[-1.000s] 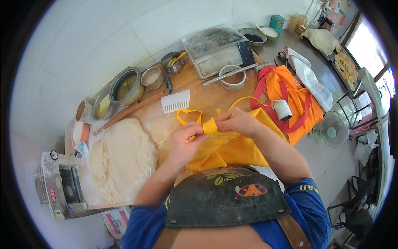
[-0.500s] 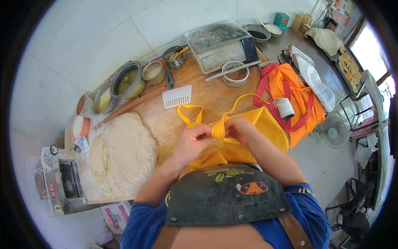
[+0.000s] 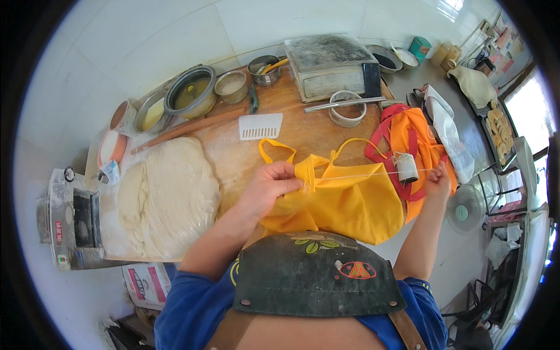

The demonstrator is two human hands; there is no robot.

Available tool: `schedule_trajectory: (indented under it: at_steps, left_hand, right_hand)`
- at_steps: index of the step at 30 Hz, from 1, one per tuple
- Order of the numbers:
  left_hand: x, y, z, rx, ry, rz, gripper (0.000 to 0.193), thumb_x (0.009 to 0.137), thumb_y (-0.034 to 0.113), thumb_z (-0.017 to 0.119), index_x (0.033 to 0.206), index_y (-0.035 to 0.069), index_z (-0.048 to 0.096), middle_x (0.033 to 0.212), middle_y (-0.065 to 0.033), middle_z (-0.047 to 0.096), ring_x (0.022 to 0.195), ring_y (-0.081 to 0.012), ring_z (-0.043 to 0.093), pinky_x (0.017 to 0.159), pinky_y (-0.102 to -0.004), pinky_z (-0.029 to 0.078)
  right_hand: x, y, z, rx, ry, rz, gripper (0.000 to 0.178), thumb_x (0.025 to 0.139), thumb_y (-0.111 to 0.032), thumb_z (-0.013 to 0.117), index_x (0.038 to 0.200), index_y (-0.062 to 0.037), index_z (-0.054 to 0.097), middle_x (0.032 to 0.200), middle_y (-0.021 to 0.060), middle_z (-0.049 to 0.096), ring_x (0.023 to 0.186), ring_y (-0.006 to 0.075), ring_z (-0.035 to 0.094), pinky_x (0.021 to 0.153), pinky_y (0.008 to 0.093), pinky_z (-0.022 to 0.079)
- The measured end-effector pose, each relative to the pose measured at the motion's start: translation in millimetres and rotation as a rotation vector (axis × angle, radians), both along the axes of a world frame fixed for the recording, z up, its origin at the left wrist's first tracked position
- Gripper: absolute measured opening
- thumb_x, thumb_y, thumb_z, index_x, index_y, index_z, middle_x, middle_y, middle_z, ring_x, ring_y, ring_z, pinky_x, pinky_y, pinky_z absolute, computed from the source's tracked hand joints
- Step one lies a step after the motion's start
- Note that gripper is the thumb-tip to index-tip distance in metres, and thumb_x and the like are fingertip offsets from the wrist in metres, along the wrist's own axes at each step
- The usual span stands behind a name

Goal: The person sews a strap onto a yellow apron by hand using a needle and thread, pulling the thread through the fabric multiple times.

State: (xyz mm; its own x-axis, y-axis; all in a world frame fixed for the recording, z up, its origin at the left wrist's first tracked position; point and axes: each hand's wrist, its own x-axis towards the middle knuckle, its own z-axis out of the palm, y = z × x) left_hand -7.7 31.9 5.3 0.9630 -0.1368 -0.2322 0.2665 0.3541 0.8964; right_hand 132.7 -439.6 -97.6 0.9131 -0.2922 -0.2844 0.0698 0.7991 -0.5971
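Note:
My left hand [image 3: 276, 182] pinches the gathered edge of a yellow cloth [image 3: 356, 201] with narrow straps, where a strap loop joins it. A pale thread [image 3: 356, 174] runs taut from that edge to my right hand [image 3: 437, 179], whose fingers are closed on its far end. Whether a needle sits in those fingers is too small to tell. Next to the thread a white spool [image 3: 405, 167] rests on an orange cloth [image 3: 402, 125] with red straps. The yellow cloth drapes over the table's near edge, by my dark apron [image 3: 318, 274].
Dough [image 3: 169, 198] under clear film lies at the left, beside a rolling pin [image 3: 186, 128]. Behind are a white slotted scraper [image 3: 260, 126], bowls, a pot [image 3: 191, 92], a scale [image 3: 329, 64] and a metal rod [image 3: 344, 104] across a cup [image 3: 348, 118]. At right stands a pastry tray [image 3: 499, 133].
My right hand has left the cloth and swung far right, drawing the thread out straight. My left hand keeps its pinch on the yellow cloth. The view has shifted a little.

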Motion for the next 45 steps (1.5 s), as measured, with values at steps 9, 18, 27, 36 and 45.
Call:
schedule_trajectory:
  at_steps: [9,18,27,36,45]
  left_hand:
    - [-2,-1,12,0.155,-0.038,0.016,0.011,0.083,-0.001,0.066,0.094,0.001,0.066,0.088,-0.0022,0.068,0.079,-0.0084,0.061,0.073,-0.0216,0.048]
    - [-3,-7,27,0.277,-0.04,-0.082,0.02,0.082,-0.003,0.067,0.102,0.0,0.064,0.092,-0.0006,0.066,0.081,-0.0061,0.06,0.073,-0.0209,0.048]
    - [-5,6,37,0.32,-0.113,-0.067,0.024,0.08,-0.006,0.066,0.104,-0.001,0.064,0.095,-0.0012,0.066,0.084,-0.0067,0.062,0.074,-0.0211,0.049]
    - [-5,4,22,0.235,-0.052,-0.092,0.025,0.078,-0.006,0.067,0.103,-0.001,0.065,0.094,-0.0036,0.068,0.084,-0.0101,0.064,0.076,-0.0233,0.051]
    - [0,-3,6,0.115,-0.003,0.0,0.027,0.078,-0.008,0.065,0.104,-0.002,0.065,0.096,-0.0066,0.068,0.087,-0.0143,0.063,0.081,-0.0259,0.05]
  right_hand:
    - [-3,-75,31,-0.314,0.007,-0.536,0.014,0.093,-0.004,0.056,0.1,0.0068,0.058,0.087,0.0106,0.062,0.073,0.0174,0.061,0.069,0.0268,0.056]
    - [-62,208,115,-1.331,-0.708,0.543,0.011,0.078,0.004,0.065,0.088,-0.0006,0.068,0.091,0.0073,0.066,0.086,0.0178,0.063,0.073,0.0285,0.05]
    - [-62,256,115,-1.141,-0.862,0.853,0.008,0.076,0.004,0.068,0.082,-0.0013,0.068,0.084,0.0055,0.062,0.081,0.017,0.059,0.069,0.0282,0.046]
    - [-85,265,119,-1.072,-0.792,0.921,0.011,0.074,0.001,0.071,0.084,-0.0013,0.068,0.084,0.0076,0.065,0.078,0.0195,0.063,0.069,0.0292,0.05]
    - [-101,263,147,-1.57,-1.244,0.417,0.016,0.075,0.001,0.07,0.09,0.0,0.066,0.091,0.0126,0.066,0.074,0.0208,0.064,0.064,0.0291,0.051]
